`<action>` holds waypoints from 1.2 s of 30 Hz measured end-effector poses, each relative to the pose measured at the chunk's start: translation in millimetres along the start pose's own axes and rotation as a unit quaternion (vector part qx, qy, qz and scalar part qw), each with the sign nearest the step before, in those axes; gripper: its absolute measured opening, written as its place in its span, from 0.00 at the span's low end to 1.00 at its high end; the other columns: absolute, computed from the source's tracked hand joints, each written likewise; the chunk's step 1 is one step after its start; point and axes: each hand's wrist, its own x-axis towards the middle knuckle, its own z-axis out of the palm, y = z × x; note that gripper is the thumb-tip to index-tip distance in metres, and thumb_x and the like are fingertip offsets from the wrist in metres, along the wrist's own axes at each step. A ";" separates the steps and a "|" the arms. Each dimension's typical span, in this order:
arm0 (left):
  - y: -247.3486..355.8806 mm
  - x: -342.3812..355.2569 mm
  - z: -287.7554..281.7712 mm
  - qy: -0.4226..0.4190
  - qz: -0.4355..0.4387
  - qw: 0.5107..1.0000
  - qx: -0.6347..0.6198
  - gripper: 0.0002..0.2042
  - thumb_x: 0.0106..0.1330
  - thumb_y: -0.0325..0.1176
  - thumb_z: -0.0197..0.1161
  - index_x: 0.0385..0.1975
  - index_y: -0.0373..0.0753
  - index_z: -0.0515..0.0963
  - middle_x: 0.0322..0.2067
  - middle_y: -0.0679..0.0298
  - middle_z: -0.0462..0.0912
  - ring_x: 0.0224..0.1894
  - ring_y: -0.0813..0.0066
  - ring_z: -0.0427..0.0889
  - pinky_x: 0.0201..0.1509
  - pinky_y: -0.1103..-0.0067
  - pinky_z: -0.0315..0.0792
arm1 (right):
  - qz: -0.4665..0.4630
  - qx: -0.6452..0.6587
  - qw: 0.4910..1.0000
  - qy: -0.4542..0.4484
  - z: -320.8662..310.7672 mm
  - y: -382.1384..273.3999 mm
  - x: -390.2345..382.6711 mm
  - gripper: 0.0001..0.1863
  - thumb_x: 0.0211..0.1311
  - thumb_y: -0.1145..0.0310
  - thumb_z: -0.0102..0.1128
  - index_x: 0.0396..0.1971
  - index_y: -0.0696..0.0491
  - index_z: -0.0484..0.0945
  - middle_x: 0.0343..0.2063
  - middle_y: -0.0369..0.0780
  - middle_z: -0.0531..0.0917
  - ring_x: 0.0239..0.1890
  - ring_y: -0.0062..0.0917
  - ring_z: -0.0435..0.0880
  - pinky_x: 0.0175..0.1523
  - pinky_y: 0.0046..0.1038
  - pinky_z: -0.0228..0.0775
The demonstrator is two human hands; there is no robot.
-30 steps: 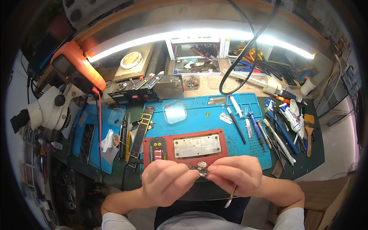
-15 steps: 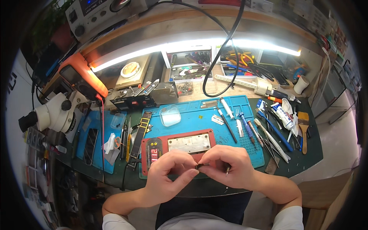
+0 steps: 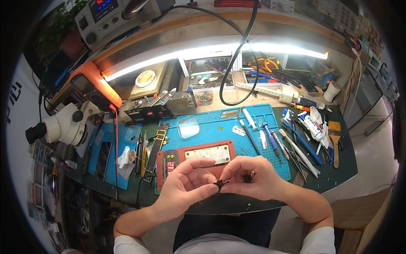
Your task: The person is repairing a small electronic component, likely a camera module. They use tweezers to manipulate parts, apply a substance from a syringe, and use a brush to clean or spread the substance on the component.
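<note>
Just in front of the red heating plate, my two hands meet over a small dark part [image 3: 219, 183] that looks like a tiny electronic component. My left hand [image 3: 185, 184] is closed in a pinch on its left side, thumb below, with the other fingers curled loosely. From the other side my right hand [image 3: 253, 178] also pinches, closed on a slim metal piece [image 3: 226, 181] that touches the dark part. A shiny end [image 3: 252, 174] shows between the right hand's fingers; whether it belongs to the same piece is hidden. The red heating plate [image 3: 231, 149] has a lit display and a metal top.
A blue work mat [image 3: 203, 127] carries a clear plastic box [image 3: 187, 127] and a syringe [image 3: 248, 118]. Tweezers, brushes and a glue tube [image 3: 310, 127] crowd the right. Left stand a microscope [image 3: 59, 129] and an orange multimeter [image 3: 96, 84]. A black cable [image 3: 223, 86] loops overhead.
My left index finger has lifted away from the fingertips, leaving the thumb pinch more open to view. The small dark part is turned and shows more plainly. My head view has shifted slightly.
</note>
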 end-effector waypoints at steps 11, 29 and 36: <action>0.8 0.4 7.5 0.020 0.033 0.999 0.015 0.31 0.67 0.19 0.70 0.69 0.33 0.66 0.46 0.61 0.84 0.48 0.77 0.84 0.55 0.79 0.79 | 0.031 0.030 0.999 0.012 -1.7 3.5 1.5 0.12 0.65 0.73 0.74 0.45 0.57 0.82 0.35 0.31 0.85 0.31 0.06 0.79 0.34 0.13 0.68; 0.5 2.4 0.5 0.001 0.023 1.000 0.004 0.31 0.71 0.23 0.68 0.71 0.34 0.63 0.43 0.64 0.83 0.46 0.81 0.83 0.51 0.82 0.78 | 0.068 0.165 0.984 -0.028 1.2 2.3 -0.5 0.11 0.67 0.73 0.72 0.45 0.56 0.82 0.39 0.34 0.87 0.43 0.12 0.83 0.46 0.17 0.74; -4.4 4.1 0.6 -0.014 0.022 1.000 -0.011 0.31 0.71 0.24 0.69 0.71 0.34 0.63 0.43 0.63 0.84 0.46 0.81 0.83 0.51 0.82 0.78 | 0.066 0.205 0.976 -0.040 -0.7 5.2 -0.5 0.10 0.67 0.73 0.72 0.45 0.56 0.83 0.39 0.33 0.87 0.43 0.11 0.83 0.45 0.17 0.74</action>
